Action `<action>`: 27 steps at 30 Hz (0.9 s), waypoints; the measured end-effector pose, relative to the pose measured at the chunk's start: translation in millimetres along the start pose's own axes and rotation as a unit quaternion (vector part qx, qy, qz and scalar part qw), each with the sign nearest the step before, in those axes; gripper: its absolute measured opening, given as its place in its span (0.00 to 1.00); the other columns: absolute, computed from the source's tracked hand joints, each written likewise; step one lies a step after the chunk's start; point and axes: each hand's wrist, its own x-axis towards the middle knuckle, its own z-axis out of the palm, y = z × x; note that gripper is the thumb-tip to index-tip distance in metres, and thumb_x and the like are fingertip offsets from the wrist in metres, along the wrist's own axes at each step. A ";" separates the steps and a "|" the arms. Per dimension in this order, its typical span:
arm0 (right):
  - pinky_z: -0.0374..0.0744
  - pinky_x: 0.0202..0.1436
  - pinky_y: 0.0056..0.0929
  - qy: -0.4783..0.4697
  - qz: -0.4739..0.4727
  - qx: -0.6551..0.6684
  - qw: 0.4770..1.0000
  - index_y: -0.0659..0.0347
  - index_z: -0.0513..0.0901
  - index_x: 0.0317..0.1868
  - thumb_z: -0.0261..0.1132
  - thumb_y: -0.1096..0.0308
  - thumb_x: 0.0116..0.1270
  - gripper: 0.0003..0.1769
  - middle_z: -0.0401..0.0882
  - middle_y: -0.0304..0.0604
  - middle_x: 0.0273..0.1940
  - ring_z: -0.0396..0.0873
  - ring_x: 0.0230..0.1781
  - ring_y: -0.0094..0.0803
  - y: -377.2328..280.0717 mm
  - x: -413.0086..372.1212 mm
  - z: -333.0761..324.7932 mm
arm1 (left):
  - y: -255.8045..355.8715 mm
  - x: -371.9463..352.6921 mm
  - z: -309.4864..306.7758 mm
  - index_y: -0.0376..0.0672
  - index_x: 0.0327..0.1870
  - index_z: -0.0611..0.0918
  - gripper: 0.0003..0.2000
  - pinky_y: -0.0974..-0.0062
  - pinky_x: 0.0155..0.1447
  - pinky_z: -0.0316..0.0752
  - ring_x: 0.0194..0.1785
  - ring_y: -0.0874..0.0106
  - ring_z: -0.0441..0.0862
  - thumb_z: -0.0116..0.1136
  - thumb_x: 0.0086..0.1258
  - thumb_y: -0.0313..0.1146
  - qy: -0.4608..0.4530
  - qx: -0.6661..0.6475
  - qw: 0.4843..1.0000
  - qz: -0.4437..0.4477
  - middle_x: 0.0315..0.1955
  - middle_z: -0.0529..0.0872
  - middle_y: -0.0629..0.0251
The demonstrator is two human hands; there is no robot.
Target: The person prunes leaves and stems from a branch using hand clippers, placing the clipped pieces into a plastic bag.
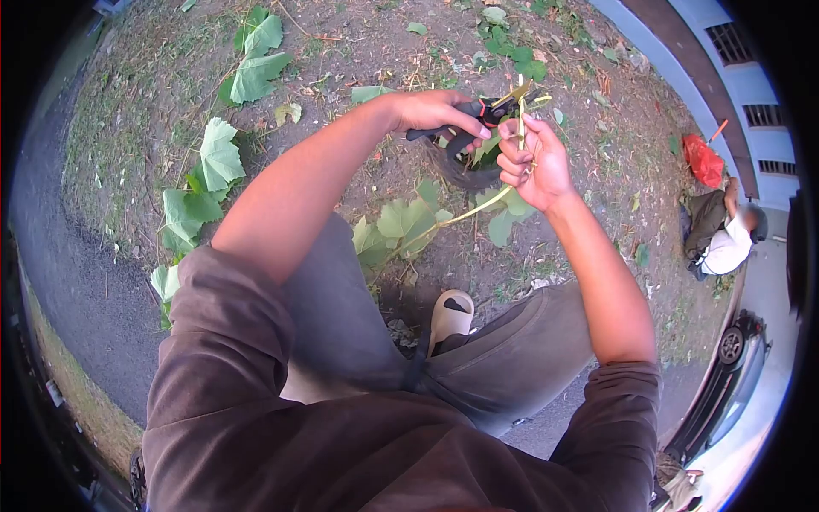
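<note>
The brown sleeve lies closest. Beyond it, the left hand is clamped on pruning shears. Just beside it, the right hand is closed around a pale stem that trails below to its leaves. The cut looks not yet made. Loose leaves lie left of both hands.

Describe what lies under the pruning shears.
Below the pruning shears in the left hand lie soil, green leaves and a dark round shape. The right hand, holding a stem, and the shears hide part of it; I cannot identify it.
</note>
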 end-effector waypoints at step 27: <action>0.77 0.61 0.41 0.067 -0.083 -0.053 0.993 0.58 0.79 0.51 0.49 0.46 0.83 0.23 0.81 0.41 0.39 0.83 0.47 0.38 30.5 11.6 -8.5 | 22.2 7.5 18.1 0.42 0.41 0.92 0.22 0.65 0.35 0.75 0.24 0.70 0.77 0.72 0.66 0.56 0.336 0.360 0.870 0.035 0.21 0.85 0.61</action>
